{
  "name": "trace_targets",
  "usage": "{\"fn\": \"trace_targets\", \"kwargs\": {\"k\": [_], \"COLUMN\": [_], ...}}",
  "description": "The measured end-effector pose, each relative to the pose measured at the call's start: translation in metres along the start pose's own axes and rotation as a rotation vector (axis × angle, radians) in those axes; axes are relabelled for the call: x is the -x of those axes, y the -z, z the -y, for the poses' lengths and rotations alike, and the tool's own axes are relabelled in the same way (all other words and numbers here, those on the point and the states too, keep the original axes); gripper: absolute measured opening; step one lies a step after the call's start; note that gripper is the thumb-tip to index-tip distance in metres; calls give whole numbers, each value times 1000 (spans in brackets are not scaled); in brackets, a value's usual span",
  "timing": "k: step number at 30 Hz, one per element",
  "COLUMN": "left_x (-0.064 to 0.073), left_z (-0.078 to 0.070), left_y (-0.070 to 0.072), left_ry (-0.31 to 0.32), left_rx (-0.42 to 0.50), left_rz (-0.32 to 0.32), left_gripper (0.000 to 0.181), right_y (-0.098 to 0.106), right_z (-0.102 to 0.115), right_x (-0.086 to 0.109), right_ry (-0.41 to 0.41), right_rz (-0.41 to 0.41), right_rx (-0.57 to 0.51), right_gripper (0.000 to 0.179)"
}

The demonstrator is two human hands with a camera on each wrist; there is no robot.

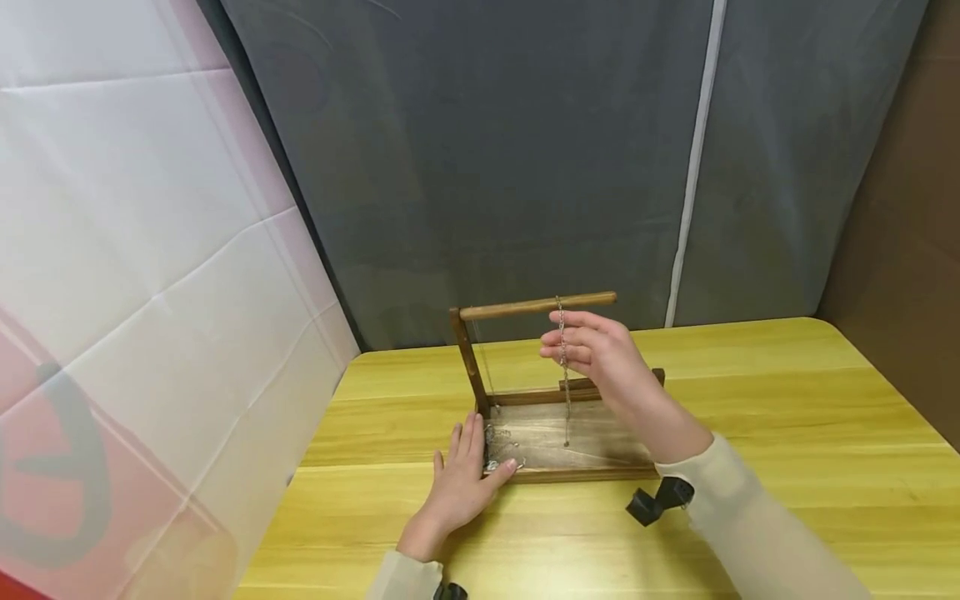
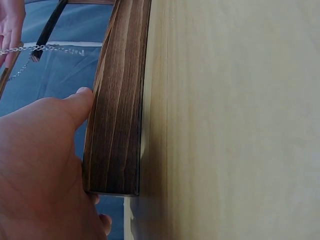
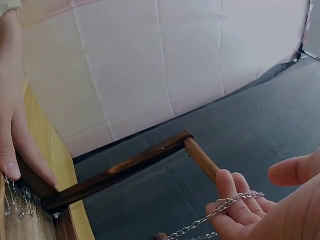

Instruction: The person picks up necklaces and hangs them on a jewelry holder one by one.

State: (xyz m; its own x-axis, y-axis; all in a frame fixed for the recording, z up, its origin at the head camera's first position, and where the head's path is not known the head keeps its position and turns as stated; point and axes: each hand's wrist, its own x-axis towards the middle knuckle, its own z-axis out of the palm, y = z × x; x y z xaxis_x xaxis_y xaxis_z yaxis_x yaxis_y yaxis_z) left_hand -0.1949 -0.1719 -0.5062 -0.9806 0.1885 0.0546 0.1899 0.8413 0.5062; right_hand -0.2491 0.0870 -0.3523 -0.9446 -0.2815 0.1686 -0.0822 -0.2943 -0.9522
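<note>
Yellow table (image 1: pixel 780 408): chain (image 1: pixel 566 371) across right hand (image 1: pixel 615 358), fingers straight; left hand (image 1: pixel 459 490), outstretched, touches tray (image 1: pixel 585 476).

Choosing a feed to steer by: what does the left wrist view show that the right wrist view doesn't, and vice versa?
Only the left wrist view shows the tray's outer front wall. Only the right wrist view shows the upright post, the loose chains in the tray and the pale hanging. Both show the left hand, the right hand touching a chain, the dark cloth and the tabletop.
</note>
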Motion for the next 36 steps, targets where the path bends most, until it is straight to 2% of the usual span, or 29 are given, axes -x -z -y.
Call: {"fn": "trace_targets", "kwargs": {"k": [4, 13, 21, 31, 36], "left_x": [3, 3, 2, 2, 2], "left_z": [0, -2, 0, 0, -1], "left_y": [0, 1, 1, 1, 1], "left_ry": [-1, 16, 12, 10, 18], "left_rx": [-1, -9, -18, -4, -14], "left_rz": [-1, 34, 31, 21, 14], "left_gripper": [95, 96, 97, 97, 97], "right_y": [-5, -22, -34, -46, -50], "right_z": [-1, -2, -9, -14, -18], "right_x": [-1, 8, 16, 19, 20], "right_ry": [6, 126, 156, 190, 173], "right_rz": [-14, 3, 35, 63, 61], "right_rx": [53, 198, 276, 312, 323], "right_gripper": [37, 40, 41, 39, 35]}}
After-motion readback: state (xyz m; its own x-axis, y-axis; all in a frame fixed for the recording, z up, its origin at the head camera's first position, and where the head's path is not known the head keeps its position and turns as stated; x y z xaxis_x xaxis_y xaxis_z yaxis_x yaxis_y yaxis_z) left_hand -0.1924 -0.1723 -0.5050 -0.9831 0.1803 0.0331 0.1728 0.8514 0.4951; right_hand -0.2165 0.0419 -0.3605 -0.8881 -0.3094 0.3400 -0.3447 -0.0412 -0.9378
